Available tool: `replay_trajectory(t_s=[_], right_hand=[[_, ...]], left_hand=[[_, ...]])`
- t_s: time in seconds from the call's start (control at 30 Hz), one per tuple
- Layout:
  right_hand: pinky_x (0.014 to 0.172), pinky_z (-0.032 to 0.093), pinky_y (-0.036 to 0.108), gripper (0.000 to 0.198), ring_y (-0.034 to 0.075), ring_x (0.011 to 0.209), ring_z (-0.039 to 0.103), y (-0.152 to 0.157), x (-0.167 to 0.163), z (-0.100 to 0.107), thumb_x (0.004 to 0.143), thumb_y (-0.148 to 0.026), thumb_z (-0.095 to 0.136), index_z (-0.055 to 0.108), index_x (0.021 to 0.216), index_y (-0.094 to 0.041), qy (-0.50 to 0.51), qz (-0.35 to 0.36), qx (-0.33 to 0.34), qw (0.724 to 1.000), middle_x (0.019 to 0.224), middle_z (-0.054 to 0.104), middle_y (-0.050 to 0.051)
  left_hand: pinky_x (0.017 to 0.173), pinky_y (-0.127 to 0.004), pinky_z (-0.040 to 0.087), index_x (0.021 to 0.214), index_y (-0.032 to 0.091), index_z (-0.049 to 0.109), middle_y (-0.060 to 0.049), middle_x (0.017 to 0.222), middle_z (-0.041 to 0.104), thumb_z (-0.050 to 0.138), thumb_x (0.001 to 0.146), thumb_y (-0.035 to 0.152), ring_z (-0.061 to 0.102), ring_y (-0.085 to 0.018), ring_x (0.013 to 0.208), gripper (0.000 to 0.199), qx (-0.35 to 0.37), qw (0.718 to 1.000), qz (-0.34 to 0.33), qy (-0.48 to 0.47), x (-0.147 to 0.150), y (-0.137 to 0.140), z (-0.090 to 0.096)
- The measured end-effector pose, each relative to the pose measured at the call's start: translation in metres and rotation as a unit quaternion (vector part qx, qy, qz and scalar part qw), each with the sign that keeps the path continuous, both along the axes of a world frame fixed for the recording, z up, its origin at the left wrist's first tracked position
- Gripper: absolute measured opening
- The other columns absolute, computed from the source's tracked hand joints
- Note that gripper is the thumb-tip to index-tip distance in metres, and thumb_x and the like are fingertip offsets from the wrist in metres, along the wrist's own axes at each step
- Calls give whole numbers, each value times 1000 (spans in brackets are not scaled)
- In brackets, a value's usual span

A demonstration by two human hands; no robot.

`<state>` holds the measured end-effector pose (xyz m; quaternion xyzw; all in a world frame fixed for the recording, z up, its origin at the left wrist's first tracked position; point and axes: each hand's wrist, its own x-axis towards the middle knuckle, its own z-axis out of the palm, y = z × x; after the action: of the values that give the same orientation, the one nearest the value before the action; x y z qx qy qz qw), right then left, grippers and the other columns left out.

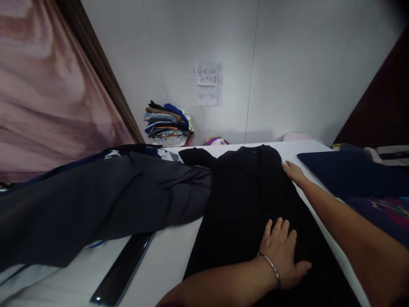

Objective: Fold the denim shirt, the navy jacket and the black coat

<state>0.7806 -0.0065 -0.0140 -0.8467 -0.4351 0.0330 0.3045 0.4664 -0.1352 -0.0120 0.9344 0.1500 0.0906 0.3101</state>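
A black short-sleeved garment lies spread on the white table, its neckline toward the wall. One sleeve sticks out on the left; on the right no sleeve shows. My left hand, with a silver bangle at the wrist, rests flat on the lower right part of the garment, fingers spread. Further up, my right hand touches the garment's right edge below the shoulder. Its visible fingers are stretched out, and part of the hand is turned from view.
Dark grey clothing is heaped on the left, partly over a glossy black flat object. A stack of folded clothes stands by the wall under paper notes. Navy fabric lies at right; a pink curtain hangs left.
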Motion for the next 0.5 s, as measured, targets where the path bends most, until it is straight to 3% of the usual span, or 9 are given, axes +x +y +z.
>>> replay_trajectory(t_s=[0.1,0.2,0.37,0.5], right_hand=[[110,30,45,63,29,136,33,-19,-32,4,90,-53,36,45,137,-12,-91,62,18,994,146,39,17],[111,23,52,65,30,142,19,-43,-67,-7,89,-57,34,39,141,-18,-193,131,5,972,152,28,12],[110,20,56,64,29,142,19,-57,-94,-36,89,-52,36,38,142,-18,-203,155,-156,954,153,28,11],[110,22,55,62,29,142,19,-54,-93,-26,88,-49,37,37,142,-18,-178,160,-186,953,154,25,10]], left_hand=[[118,-48,1,145,9,29,-17,156,16,34,90,52,-1,-23,145,70,12,1000,3,-5,1,-1,-3],[118,-48,0,145,9,29,-16,156,17,32,89,54,0,-23,145,71,24,1000,8,-13,3,-2,-7],[117,-47,1,145,13,31,-12,156,20,29,87,62,3,-23,145,76,23,1000,13,-1,7,-2,-8],[117,-47,3,145,15,29,-10,156,18,28,86,64,3,-24,145,78,37,999,10,8,7,-2,-7]])
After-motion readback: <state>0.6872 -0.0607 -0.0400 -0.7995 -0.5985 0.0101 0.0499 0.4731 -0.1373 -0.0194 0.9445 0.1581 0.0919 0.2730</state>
